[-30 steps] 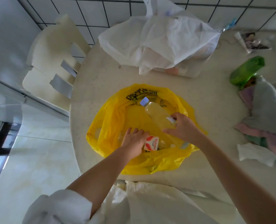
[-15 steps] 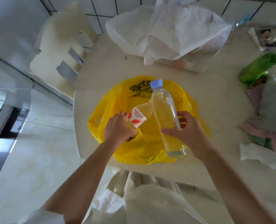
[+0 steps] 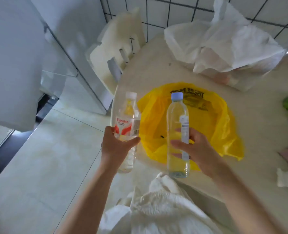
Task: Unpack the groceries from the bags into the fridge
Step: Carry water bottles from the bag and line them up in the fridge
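The bottle with the red-and-white label (image 3: 126, 127) is clear, with a white cap; red lettering sits on the white band above red shapes. At its 3 o'clock, the bottle with the pale blue cap (image 3: 177, 132) is clear too, carrying a narrow white label strip with grey print. The yellow bag (image 3: 212, 119) bears black printed markings at its 12 o'clock edge. The counter (image 3: 261, 115) is cream with fine speckles. At 1 o'clock lies a white bag (image 3: 224, 43). The wall (image 3: 158, 12) shows white tiles with dark grout lines. The floor (image 3: 43, 157) is pale greenish-white tile. The fridge (image 3: 13, 56) is grey-white.
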